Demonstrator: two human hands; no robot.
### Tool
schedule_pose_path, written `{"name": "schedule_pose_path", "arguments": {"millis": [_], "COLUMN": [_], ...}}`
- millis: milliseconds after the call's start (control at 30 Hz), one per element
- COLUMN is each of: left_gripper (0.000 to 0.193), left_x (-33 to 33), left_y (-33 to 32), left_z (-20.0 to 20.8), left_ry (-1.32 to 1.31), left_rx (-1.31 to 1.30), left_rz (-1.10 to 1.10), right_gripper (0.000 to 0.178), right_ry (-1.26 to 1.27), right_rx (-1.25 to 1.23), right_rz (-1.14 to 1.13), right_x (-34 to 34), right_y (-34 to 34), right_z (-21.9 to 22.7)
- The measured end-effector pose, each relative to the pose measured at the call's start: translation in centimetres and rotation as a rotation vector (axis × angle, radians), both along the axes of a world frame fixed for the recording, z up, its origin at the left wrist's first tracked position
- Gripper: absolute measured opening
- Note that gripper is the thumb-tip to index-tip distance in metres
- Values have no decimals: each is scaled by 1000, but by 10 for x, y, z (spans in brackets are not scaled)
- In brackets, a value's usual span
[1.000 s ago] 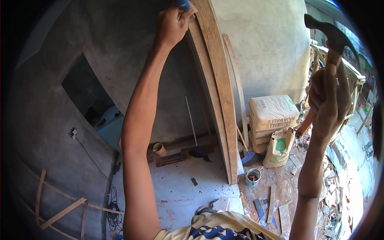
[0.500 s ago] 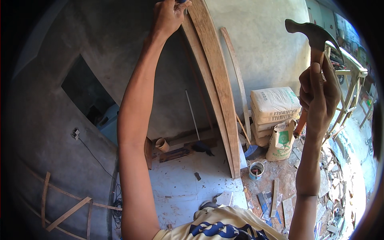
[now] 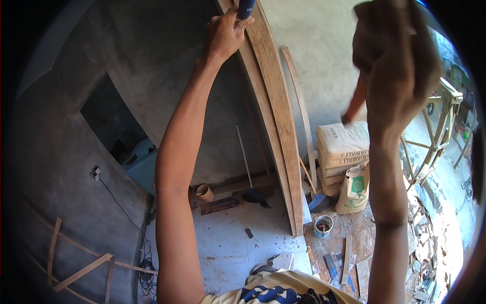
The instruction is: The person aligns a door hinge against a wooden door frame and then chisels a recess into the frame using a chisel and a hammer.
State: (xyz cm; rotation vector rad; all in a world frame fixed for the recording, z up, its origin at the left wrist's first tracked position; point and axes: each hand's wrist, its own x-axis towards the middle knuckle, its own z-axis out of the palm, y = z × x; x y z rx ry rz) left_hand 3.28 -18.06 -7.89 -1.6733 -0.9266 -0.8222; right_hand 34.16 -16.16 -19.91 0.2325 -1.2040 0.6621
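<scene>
My left hand (image 3: 224,39) is raised at the top of the view, wrapped round a tool with a dark blue handle (image 3: 246,8). Its working end is hidden, so I cannot name its kind. It is against or very near a tall wooden door frame (image 3: 283,109), which stands upright and looks bowed in this view. High on the right, my right hand (image 3: 400,71) is blurred by motion and closed round a claw hammer. The orange lower end of the hammer's handle (image 3: 355,101) sticks out below the fist; the head is out of sight.
Stacked cement sacks (image 3: 343,142) and an opened sack (image 3: 353,190) stand by the wall. Near them are a paint bucket (image 3: 323,226), a blue broom (image 3: 317,201) and rubble (image 3: 422,253). A brown pot (image 3: 205,192) sits inside the doorway; a wooden trestle (image 3: 440,121) is at right.
My right hand has swung up and closer with the hammer, whose head has left the picture. My left hand appears slightly lower and further right, and more of the blue handle shows.
</scene>
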Motion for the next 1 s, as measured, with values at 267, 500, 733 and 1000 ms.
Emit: {"name": "schedule_pose_path", "arguments": {"millis": [267,500,733,1000], "left_gripper": [14,22,16,20], "left_x": [-14,-17,-22,14], "left_y": [12,14,19,-56], "left_z": [-32,-27,-61,-137], "left_ry": [-59,-161,-487,-573], "left_rx": [-81,-159,243,433], "left_rz": [-17,21,-464,-515], "right_gripper": [53,39,47,48], "right_ry": [351,49,-315,-418], "right_rx": [176,-340,-834,-1253], "right_rz": [-87,-38,-388,-571], "right_x": [-46,29,136,189], "right_y": [11,43,69,10], "right_z": [28,-109,-335,-564]}}
